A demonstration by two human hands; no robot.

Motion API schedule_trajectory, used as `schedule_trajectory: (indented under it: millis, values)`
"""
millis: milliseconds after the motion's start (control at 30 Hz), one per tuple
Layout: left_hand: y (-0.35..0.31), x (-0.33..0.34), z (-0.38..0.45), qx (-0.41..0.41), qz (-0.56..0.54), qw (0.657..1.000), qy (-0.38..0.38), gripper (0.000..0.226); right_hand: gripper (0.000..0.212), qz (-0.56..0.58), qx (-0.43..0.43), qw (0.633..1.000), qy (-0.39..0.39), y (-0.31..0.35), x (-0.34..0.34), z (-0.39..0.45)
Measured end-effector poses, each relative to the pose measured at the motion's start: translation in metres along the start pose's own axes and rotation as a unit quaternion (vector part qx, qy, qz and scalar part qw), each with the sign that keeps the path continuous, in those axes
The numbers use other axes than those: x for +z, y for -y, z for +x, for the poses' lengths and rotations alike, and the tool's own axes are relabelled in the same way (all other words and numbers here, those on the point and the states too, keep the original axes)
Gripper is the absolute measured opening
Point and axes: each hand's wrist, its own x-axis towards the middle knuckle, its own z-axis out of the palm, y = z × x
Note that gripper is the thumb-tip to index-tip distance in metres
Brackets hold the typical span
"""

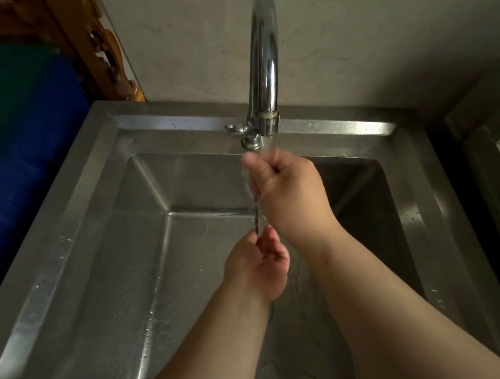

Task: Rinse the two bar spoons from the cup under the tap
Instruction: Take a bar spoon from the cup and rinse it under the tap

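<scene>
- The right hand (286, 185) is closing in a fist around the upper end of the spoons (257, 220), holding that end right under the tap (261, 62) so the running water (264, 146) is striking the fingers and flowing down the metal.
- The left hand (259, 263) is pinching the lower end of the thin twisted stem between thumb and fingers, apparently steadying it so the stem is hanging near upright in the stream.
- Only a short dark stretch of stem is showing between the two hands; whether both spoons or just one are being held cannot be told, as the ends are hidden in the fists.
- Everything is being kept over the sink (111, 225), so the runoff is falling into the basin.
- The cup is not showing anywhere in view.
- The tap handle (236, 128) is sitting just left of the spout, near the right hand's knuckles but apart from them.
- Nothing is blocking the stream; the wall (378, 16) is standing behind, and a blue roll (16, 139) is lying well off to the left.
</scene>
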Motion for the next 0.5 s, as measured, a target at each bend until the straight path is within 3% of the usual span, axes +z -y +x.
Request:
schedule_trajectory:
  millis: [200, 333, 500]
  values:
    - [-0.012, 0.013, 0.004, 0.034, -0.018, 0.999, 0.017, 0.026, 0.015, -0.031, -0.016, 0.998, -0.06, -0.013, -0.026, -0.015]
    - [-0.027, 0.021, 0.004, 0.1, 0.014, 0.995, 0.029, 0.012, 0.012, -0.028, 0.062, 0.99, -0.121, -0.042, -0.053, -0.059]
    - [-0.034, 0.035, -0.004, 0.229, 0.177, 0.956, 0.036, 0.016, 0.017, -0.041, 0.19, 0.967, -0.165, -0.091, -0.052, -0.117]
